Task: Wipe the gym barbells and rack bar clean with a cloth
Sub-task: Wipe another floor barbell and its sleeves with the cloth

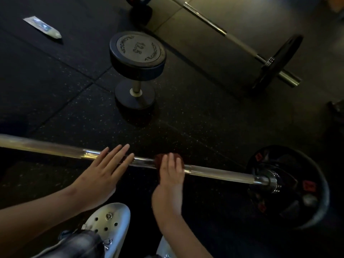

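A steel barbell (219, 172) lies across the dark rubber floor in front of me, with a black plate (297, 187) at its right end. My right hand (171, 174) grips a dark red cloth (176, 158) wrapped around the bar's middle. My left hand (104, 170) is flat with straight fingers just left of the cloth, its fingertips over the bar. A second barbell (240, 43) with a black plate lies at the upper right.
A 12.5 dumbbell (137, 51) stands on end beyond the bar. A small foil packet (42, 27) lies at the upper left. More weights (139, 10) sit at the top. My white perforated clog (109, 222) is just below my hands.
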